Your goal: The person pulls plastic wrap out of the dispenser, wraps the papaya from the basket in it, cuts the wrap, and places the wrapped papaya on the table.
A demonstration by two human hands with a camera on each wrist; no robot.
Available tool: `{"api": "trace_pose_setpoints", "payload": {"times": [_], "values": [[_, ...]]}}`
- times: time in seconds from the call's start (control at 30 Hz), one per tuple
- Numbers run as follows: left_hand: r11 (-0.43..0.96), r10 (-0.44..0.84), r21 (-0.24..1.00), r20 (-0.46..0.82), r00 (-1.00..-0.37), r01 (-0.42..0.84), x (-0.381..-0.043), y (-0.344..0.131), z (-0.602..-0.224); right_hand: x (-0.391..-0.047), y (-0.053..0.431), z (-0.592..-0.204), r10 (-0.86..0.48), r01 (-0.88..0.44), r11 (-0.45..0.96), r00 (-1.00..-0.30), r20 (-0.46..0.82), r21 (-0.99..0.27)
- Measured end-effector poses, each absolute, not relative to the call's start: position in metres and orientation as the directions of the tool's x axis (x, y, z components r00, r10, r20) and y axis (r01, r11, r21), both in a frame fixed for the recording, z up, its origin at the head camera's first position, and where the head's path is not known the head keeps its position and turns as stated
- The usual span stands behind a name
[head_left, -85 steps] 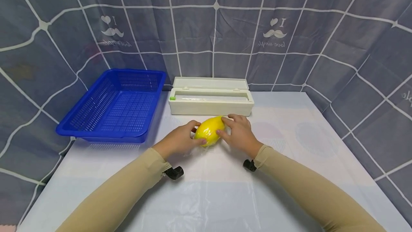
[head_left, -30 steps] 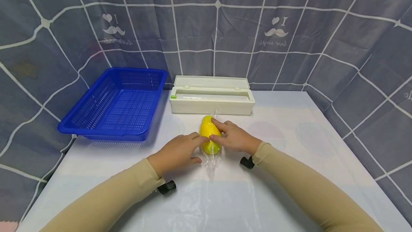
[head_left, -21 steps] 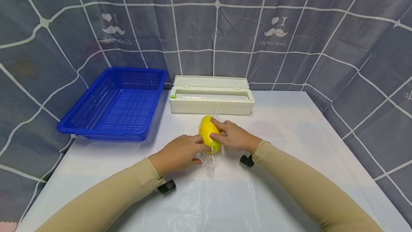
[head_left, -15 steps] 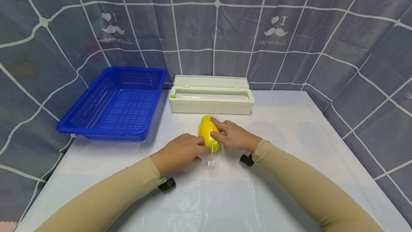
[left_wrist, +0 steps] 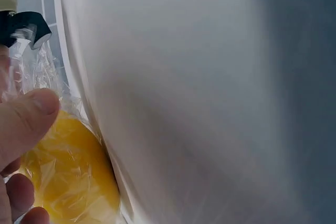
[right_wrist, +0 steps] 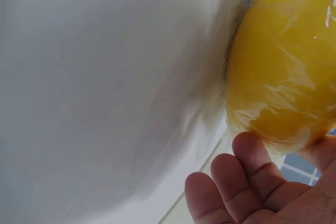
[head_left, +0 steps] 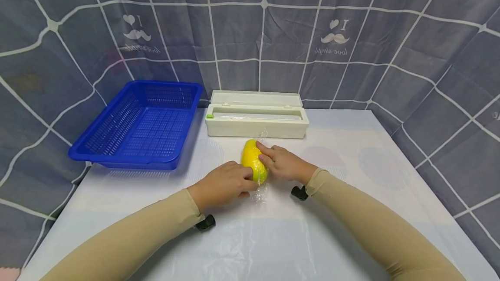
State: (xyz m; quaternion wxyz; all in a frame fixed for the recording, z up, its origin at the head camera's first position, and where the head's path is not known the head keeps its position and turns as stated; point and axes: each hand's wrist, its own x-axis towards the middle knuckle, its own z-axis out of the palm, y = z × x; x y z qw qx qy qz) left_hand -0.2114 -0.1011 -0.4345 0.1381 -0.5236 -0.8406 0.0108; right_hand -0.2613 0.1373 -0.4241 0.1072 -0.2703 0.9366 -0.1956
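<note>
A yellow oval fruit [head_left: 251, 157] lies on the table, wrapped in clear cling film [head_left: 261, 195] whose loose ends bunch up at its near and far tips. My left hand [head_left: 228, 183] is at the near end with bent fingers, pinching the film there; in the left wrist view its thumb [left_wrist: 31, 119] lies over the crinkled plastic beside the fruit [left_wrist: 76, 174]. My right hand [head_left: 287, 164] holds the fruit from the right, thumb and forefinger on its upper side. The right wrist view shows its other fingers [right_wrist: 231, 182] below the film-covered end, partly apart from it.
Behind the fruit stands a white cling film dispenser [head_left: 258, 130], lid up, with a green slider [head_left: 209, 116] at its left. A blue plastic basket [head_left: 129, 160] is at the back left. A grey checked curtain [head_left: 234, 34] surrounds the white-covered table [head_left: 351, 211].
The fruit has turned from slanting to pointing nearly away from me. My left hand shifts slightly right along its near end, fingers bending more; the right hand stays mostly in place.
</note>
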Motion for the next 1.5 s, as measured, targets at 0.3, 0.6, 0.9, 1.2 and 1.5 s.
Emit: {"api": "trace_pose_setpoints", "payload": {"times": [0.3, 0.6, 0.9, 1.2, 1.5], "values": [[0.455, 0.827, -0.08, 0.408, -0.387, 0.887, -0.216, -0.102, -0.44, -0.262, 0.137, -0.423, -0.539, -0.457, 0.787, -0.836, -0.104, -0.415], [0.448, 0.78, 0.075, 0.453, -0.431, 0.891, -0.218, -0.103, -0.44, -0.256, 0.139, -0.425, -0.489, -0.442, 0.766, -0.872, 0.022, -0.467], [0.524, 0.68, 0.325, 0.396, -0.617, 0.787, -0.222, -0.102, -0.436, -0.237, 0.149, -0.423, -0.625, -0.625, 0.583, -0.753, 0.204, -0.519], [0.53, 0.536, 0.551, 0.372, -0.758, 0.645, -0.225, -0.1, -0.436, -0.223, 0.135, -0.433, -0.635, -0.706, 0.609, -0.707, 0.309, -0.362], [0.504, 0.484, 0.623, 0.37, -0.793, 0.598, -0.228, -0.098, -0.439, -0.224, 0.126, -0.435, -0.519, -0.627, 0.609, -0.778, 0.354, -0.486]]}}
